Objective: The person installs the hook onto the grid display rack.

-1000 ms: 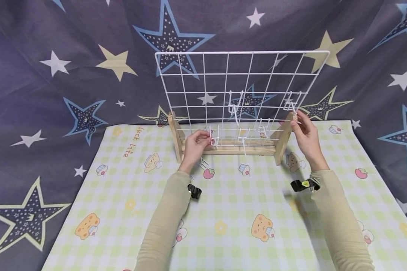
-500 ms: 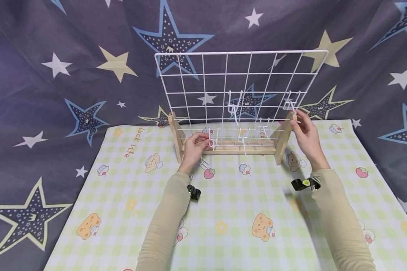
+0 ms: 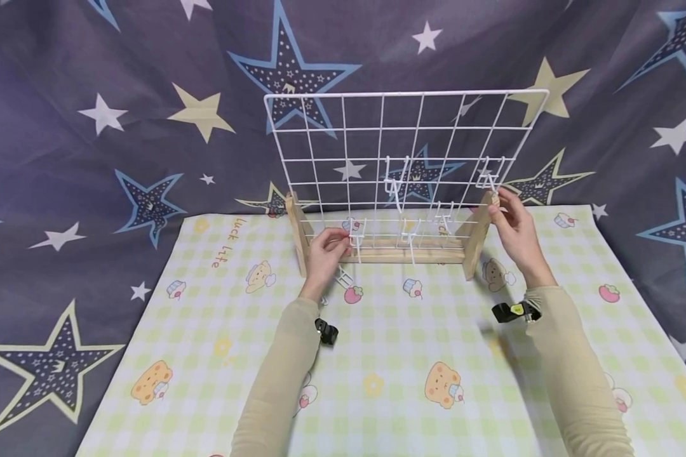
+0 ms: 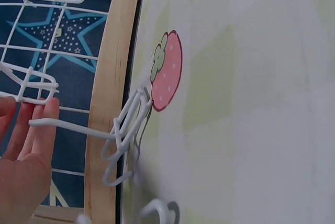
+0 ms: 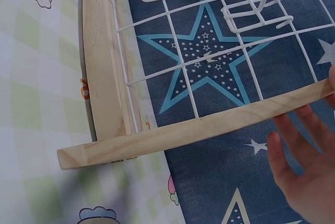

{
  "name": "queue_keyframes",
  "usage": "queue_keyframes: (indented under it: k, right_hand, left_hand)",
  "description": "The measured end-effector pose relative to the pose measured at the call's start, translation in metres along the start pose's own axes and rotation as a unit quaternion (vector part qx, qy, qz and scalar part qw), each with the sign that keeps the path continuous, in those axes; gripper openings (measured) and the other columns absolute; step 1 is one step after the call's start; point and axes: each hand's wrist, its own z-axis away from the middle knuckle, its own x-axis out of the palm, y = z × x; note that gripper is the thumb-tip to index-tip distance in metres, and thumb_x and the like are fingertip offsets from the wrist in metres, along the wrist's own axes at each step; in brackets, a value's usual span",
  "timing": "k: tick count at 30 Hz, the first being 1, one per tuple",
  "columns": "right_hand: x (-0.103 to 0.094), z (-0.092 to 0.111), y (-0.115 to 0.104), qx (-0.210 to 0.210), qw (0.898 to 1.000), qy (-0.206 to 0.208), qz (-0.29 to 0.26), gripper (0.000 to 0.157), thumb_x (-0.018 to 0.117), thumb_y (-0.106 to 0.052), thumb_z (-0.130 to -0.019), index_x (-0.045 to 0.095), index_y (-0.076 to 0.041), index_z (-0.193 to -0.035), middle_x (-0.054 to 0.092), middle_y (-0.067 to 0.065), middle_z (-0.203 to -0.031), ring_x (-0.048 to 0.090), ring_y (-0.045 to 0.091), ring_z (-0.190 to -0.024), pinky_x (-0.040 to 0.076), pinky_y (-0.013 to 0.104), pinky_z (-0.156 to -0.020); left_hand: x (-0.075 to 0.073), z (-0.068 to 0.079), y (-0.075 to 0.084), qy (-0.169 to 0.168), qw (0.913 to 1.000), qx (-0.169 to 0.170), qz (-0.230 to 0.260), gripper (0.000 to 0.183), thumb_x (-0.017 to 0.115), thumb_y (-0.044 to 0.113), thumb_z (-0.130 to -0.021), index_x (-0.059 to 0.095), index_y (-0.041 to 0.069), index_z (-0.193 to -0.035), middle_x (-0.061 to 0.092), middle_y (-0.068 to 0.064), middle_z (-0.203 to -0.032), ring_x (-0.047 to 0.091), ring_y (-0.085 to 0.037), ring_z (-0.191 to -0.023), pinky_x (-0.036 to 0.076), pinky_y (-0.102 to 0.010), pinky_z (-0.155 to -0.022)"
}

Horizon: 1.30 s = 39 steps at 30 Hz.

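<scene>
In the head view, my left hand [image 3: 324, 255] pinches a white wire hook [image 3: 357, 242] against the lower left part of a white wire grid panel [image 3: 403, 94]. The left wrist view shows fingertips at this double-pronged hook [image 4: 44, 85]; the thumb is partly cut off. My right hand [image 3: 514, 228] grips the top of the stand's right wooden upright [image 3: 477, 240], thumb in front and fingers behind. In the right wrist view, the fingers lie behind that upright [image 5: 209, 122]. Other hooks hang on the grid, among them a middle hook [image 3: 394, 185] and a lower hook [image 3: 409, 237].
Loose white hooks [image 4: 125, 130] lie on the checked tablecloth [image 3: 377, 343] in front of the wooden base bar [image 3: 400, 256], near the left forearm. The left wooden upright [image 3: 297, 236] stands beside the left hand. A star-patterned curtain [image 3: 148, 76] hangs behind the grid.
My left hand has shifted slightly left with the hook, whose prong now points down toward the base bar. The right hand keeps its grip on the upright.
</scene>
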Motion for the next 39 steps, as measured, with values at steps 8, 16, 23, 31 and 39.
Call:
queue_keyframes:
  k: [8,16,23,31,39]
  right_hand:
    - [0.001,0.001,0.0,0.0,1.0,0.01,0.002,0.039,0.045,0.0,-0.101,0.04,0.013,-0.137,0.052,0.02,-0.124,0.056,0.004,-0.094,0.046,0.012,-0.084]
    - [0.001,0.001,0.001,0.001,1.0,0.012,-0.002,0.039,0.046,0.0,-0.101,0.039,0.013,-0.137,0.052,0.016,-0.124,0.056,0.004,-0.097,0.046,0.012,-0.085]
    - [0.001,0.001,0.0,0.002,1.0,0.01,-0.004,0.04,0.046,0.0,-0.101,0.038,0.013,-0.138,0.051,0.016,-0.124,0.056,0.004,-0.096,0.046,0.012,-0.085]
    - [0.001,0.0,0.001,-0.001,1.0,0.013,-0.008,0.039,0.046,0.0,-0.101,0.04,0.013,-0.137,0.052,0.003,-0.12,0.056,0.006,-0.096,0.046,0.012,-0.084]
    - [0.001,0.001,0.002,-0.001,1.0,0.013,-0.013,0.039,0.046,0.001,-0.101,0.039,0.013,-0.137,0.052,0.0,-0.118,0.056,0.006,-0.096,0.047,0.012,-0.083]
  left_hand:
    - [-0.005,0.004,0.0,-0.017,0.9996,-0.001,0.021,0.026,0.057,-0.018,-0.087,0.056,-0.017,-0.112,0.055,-0.036,-0.115,0.056,-0.052,-0.104,0.055,-0.043,-0.086]
    - [-0.005,0.011,0.005,-0.049,0.9985,-0.003,-0.022,0.027,0.056,-0.02,-0.084,0.056,-0.019,-0.111,0.06,-0.034,-0.111,0.061,-0.043,-0.101,0.057,-0.032,-0.083]
    - [-0.004,0.021,0.024,-0.056,0.9983,-0.002,-0.016,0.026,0.053,-0.021,-0.084,0.055,-0.02,-0.11,0.06,-0.033,-0.108,0.065,-0.03,-0.093,0.057,-0.032,-0.083]
    - [-0.016,0.021,0.028,-0.058,0.9983,0.001,-0.007,0.028,0.05,-0.023,-0.084,0.053,-0.021,-0.112,0.057,-0.037,-0.111,0.055,-0.053,-0.105,0.056,-0.035,-0.087]
    - [-0.031,0.021,0.022,-0.048,0.9984,-0.018,-0.022,0.025,0.056,-0.017,-0.087,0.056,-0.017,-0.111,0.061,-0.033,-0.109,0.06,-0.041,-0.101,0.056,-0.036,-0.087]
